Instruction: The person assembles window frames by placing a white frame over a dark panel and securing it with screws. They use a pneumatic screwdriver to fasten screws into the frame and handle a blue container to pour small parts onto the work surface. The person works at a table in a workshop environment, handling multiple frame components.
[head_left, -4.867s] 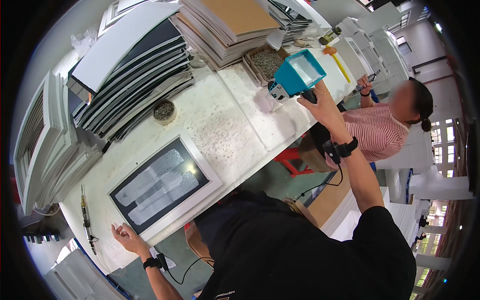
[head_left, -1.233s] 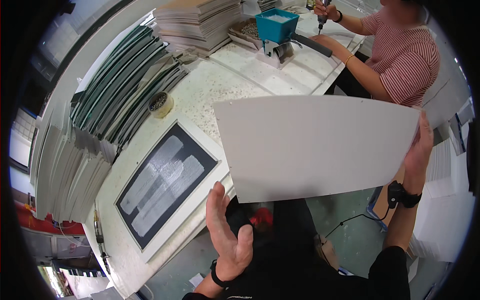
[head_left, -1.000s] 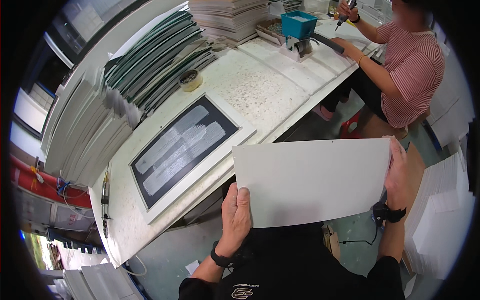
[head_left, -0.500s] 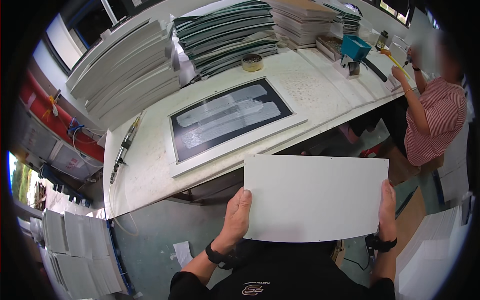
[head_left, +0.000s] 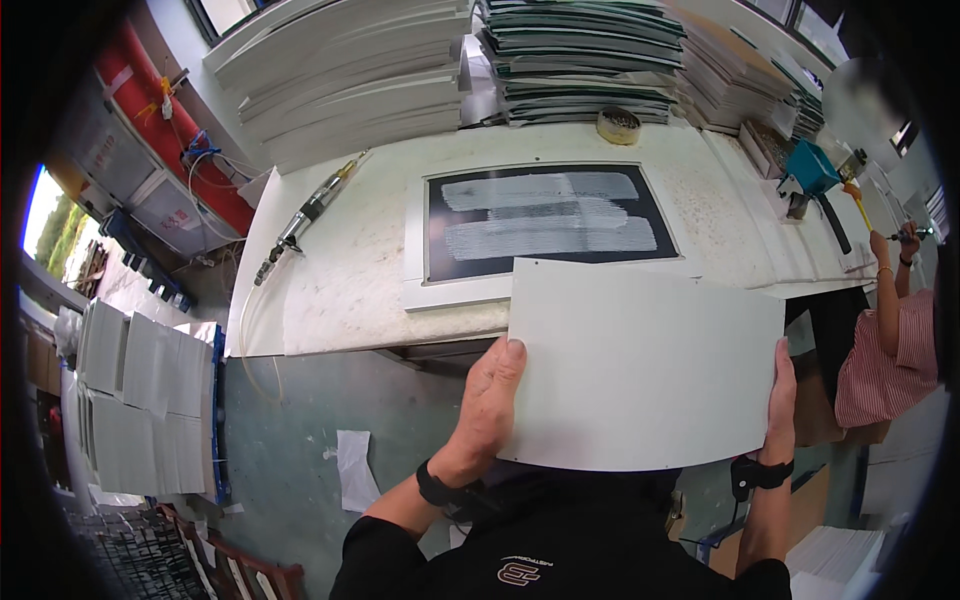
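Head view: the left hand (head_left: 488, 402) and right hand (head_left: 782, 400) both grasp a white panel (head_left: 645, 365), a grip at each side edge. It is held at the table (head_left: 340, 290)'s front edge, overlapping a white frame (head_left: 415, 240) in sight. A screwdriver-like tool (head_left: 308, 214) lies near the left edge.
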